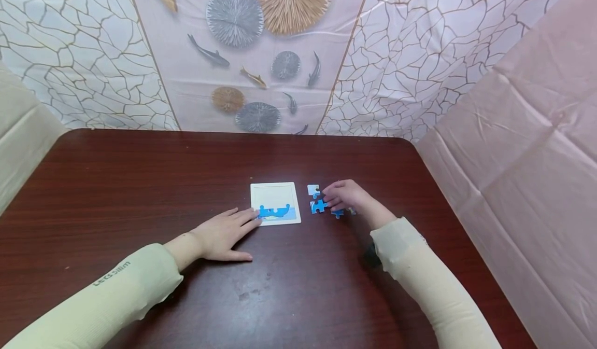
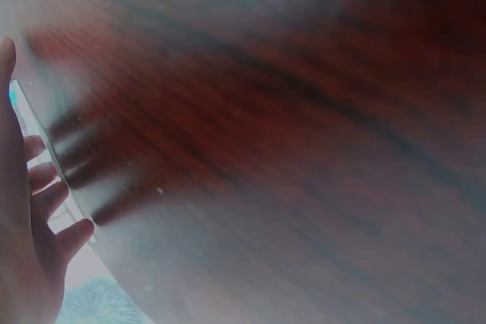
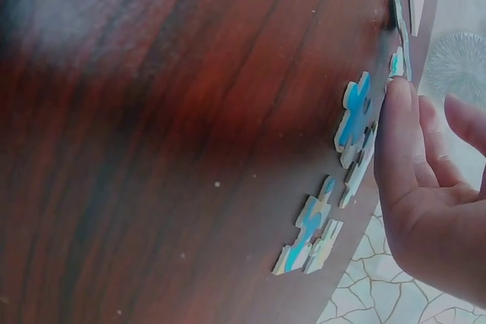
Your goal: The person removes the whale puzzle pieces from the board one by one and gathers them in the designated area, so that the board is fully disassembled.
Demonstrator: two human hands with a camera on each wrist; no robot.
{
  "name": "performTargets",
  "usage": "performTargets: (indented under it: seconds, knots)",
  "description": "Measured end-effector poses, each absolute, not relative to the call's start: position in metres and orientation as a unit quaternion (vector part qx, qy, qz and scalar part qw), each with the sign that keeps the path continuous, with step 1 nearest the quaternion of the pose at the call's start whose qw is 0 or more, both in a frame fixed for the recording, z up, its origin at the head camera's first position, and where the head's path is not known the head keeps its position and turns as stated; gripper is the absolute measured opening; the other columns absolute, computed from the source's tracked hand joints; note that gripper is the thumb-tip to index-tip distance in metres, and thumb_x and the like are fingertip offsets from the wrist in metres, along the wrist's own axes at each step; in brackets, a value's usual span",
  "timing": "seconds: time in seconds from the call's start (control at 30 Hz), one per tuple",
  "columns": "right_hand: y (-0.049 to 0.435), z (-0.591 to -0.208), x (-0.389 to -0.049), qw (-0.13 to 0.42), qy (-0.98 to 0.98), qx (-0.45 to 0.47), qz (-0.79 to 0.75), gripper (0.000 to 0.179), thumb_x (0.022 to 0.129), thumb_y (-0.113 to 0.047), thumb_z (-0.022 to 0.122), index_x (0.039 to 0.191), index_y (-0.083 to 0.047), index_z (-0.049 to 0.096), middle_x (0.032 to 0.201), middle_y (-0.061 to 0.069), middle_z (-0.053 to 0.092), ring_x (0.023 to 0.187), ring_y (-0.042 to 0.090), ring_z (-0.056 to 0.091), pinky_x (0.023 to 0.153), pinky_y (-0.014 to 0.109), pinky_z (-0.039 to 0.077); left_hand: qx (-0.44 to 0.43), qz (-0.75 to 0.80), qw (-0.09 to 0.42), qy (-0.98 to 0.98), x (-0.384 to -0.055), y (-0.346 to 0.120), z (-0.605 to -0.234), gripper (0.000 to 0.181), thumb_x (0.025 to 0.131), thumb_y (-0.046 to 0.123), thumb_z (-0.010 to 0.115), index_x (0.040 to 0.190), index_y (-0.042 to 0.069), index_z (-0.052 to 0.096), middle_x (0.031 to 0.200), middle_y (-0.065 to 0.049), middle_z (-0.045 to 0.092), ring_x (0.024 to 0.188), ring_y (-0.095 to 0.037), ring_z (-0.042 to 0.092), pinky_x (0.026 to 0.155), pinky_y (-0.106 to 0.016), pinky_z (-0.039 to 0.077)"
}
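A square white puzzle tray [image 1: 275, 190] lies on the table, its lower part filled with blue puzzle pieces [image 1: 275, 212]. My left hand [image 1: 226, 233] lies flat and spread, fingertips resting on the tray's lower left edge. To the right of the tray, my right hand [image 1: 347, 196] has its fingertips at a blue and white puzzle piece [image 1: 318, 206]. In the right wrist view this tilted piece [image 3: 403, 39] is pinched at its near end, a dark shadow beside it.
Another white and blue piece [image 1: 313, 189] lies just beyond. Further loose pieces [image 1: 338, 214] lie under and beside the right hand, partly hidden by it. The dark wooden table [image 1: 140, 172] meets patterned cloth [image 1: 387, 79] at the back and plain cloth [image 1: 527, 157] on the right.
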State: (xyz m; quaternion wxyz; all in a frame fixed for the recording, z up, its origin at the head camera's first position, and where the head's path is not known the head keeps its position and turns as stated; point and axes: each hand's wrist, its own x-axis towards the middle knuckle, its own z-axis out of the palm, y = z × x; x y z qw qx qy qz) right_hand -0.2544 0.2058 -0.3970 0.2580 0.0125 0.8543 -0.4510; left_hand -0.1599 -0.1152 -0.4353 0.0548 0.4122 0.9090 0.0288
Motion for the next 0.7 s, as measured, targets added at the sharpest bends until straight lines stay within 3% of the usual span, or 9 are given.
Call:
performTargets:
  seconds: [0.27,0.7]
  knots:
    - [0.208,-0.395,-0.257,0.264,0.844,0.012,-0.467,0.035,0.097,-0.016,0.049,0.121,0.01,0.055,0.113,0.029,0.062,0.081,0.019,0.067,0.081,0.038,0.056,0.41,0.024,0.058,0.91,-0.161,-0.115,-0.436,0.078,0.087,0.062,0.048,0.143,0.008,0.038,0.15,-0.012,0.034,0.139,-0.025,0.033,0.112,-0.049,0.029]
    - [0.191,-0.395,-0.257,0.274,0.821,0.005,-0.501,0.036,0.096,-0.015,0.052,0.121,0.01,0.054,0.1,0.022,0.067,0.07,0.012,0.065,0.073,0.032,0.058,0.417,0.038,0.03,0.908,-0.169,-0.111,-0.432,0.068,0.087,0.058,0.051,0.133,0.008,0.047,0.137,-0.012,0.045,0.127,-0.028,0.046,0.107,-0.048,0.035]
